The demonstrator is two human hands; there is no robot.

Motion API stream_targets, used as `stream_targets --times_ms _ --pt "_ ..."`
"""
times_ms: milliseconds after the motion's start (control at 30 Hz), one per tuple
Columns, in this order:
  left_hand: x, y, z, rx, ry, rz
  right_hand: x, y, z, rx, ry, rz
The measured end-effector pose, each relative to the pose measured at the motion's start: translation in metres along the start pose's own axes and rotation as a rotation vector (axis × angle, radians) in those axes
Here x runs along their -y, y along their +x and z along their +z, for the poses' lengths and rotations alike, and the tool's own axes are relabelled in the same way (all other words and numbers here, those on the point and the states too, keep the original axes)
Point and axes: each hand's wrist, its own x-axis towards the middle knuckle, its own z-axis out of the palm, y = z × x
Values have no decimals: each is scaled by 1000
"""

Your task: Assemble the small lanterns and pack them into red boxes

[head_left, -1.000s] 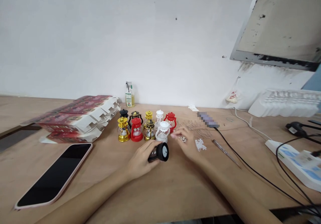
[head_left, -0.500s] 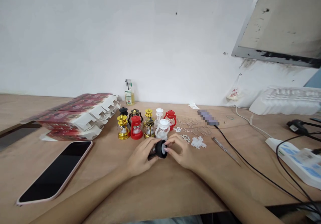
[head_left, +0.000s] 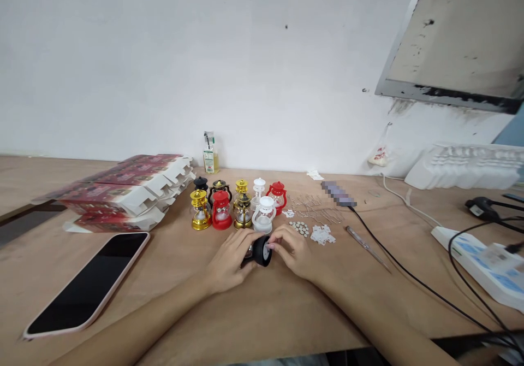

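The wooden surface (head_left: 262, 311) carries a stack of flat red-and-white cartons (head_left: 126, 191) at the far left and a dark phone (head_left: 88, 281) in a pink case nearer on the left. Both forearms reach in from the near edge and meet at the middle. The left hand (head_left: 227, 262) is closed around the body of a small black lantern (head_left: 260, 250), which lies on its side just above the surface, its round base (white-faced) turned to the right. The right hand (head_left: 295, 254) has its fingers curled in, the tips pinched against that base, so the lantern sits gripped between the two hands. Just beyond them stands a cluster of upright little lanterns (head_left: 243, 211). To the right lie a screwdriver (head_left: 366, 247) and a patch of button cells (head_left: 300, 228). A second ago the right hand hovered spread over those cells, apart from the lantern; half a second ago it had reached the base, and it has stayed there.
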Motion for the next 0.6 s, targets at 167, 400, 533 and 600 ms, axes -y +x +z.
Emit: stream_targets --times_ms 167,400,533,600 --pt "3 2 -3 -55 -14 -31 1 -1 4 -32 -50 0" --pt "4 3 -6 -30 -1 -32 2 2 3 37 123 116" --pt "3 2 -7 20 6 -6 1 5 2 86 246 184" --pt "2 2 -8 41 14 -3 1 6 2 93 269 214"
